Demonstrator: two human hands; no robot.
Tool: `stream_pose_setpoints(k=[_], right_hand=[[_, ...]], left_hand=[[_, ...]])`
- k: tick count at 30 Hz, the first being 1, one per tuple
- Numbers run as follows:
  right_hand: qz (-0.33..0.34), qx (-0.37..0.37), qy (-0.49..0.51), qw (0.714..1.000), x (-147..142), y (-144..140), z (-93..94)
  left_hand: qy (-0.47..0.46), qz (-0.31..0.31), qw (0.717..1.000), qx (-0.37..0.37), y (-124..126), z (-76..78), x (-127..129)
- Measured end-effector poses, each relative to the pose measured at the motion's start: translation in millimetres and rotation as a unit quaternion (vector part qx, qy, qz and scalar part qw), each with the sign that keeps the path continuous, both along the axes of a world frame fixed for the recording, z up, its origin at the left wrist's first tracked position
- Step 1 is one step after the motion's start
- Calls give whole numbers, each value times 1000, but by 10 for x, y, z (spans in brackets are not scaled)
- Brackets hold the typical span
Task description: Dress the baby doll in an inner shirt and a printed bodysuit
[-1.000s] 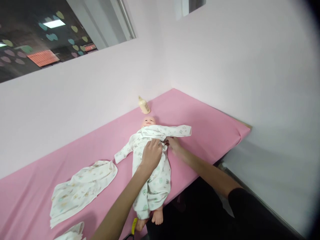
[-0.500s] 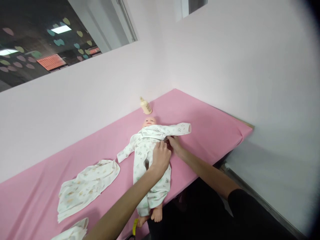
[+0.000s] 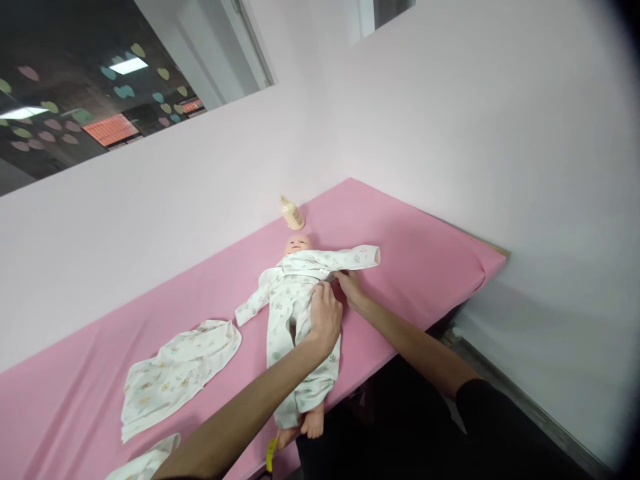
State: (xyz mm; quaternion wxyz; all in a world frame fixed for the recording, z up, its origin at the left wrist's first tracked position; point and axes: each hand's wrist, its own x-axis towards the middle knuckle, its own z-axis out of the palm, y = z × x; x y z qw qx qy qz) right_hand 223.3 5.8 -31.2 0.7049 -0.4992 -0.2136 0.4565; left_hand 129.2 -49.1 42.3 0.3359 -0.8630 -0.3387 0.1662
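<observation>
A baby doll point(image 3: 299, 243) lies on its back, dressed in a white printed baby shirt point(image 3: 300, 263) and split-crotch baby pants point(image 3: 283, 333). Its bare feet point(image 3: 313, 421) stick out at the table's near edge. Over the doll's waist, on the right side, my left hand point(image 3: 326, 312) is closed with curled fingers on the clothing there. My right hand point(image 3: 350, 288) pinches the side edge of the shirt, just below the outstretched sleeve. The fingertips of both hands are partly hidden by cloth and knuckles, and they work close together.
A cream-coloured bottle point(image 3: 293, 215) stands behind the doll's head, near the wall. Another printed baby garment point(image 3: 177, 377) lies flat to the left, and part of a further cloth point(image 3: 147, 461) shows below it. Pink sheeting point(image 3: 400, 233) covers the table; a yellow tag point(image 3: 271, 455) hangs by the feet.
My left hand has shifted slightly, its knuckles turned a little more upright at the waist. My right hand stays by the shirt's side. The view has moved slightly.
</observation>
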Motion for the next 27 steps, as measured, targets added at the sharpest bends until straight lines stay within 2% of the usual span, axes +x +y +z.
stream_pose_setpoints(k=[5,11,16,22,27], right_hand=[[11,-3,13,1000,29,18,11],[42,31,12,999,16,49,-13],[8,77,8,997,14,94,-7],[-16,85,7,996,30,160,11],[-23,79,0,997,36,161,2]], left_hand=[[-31,-42,999,-16,-80,-8,-78],[-53,-7,998,-35,-98,-72,-48],[16,13,1000,8,-59,-78,-24],[-60,45,996,-46,40,-107,25],[-58,55,996,-29,159,-131,118]])
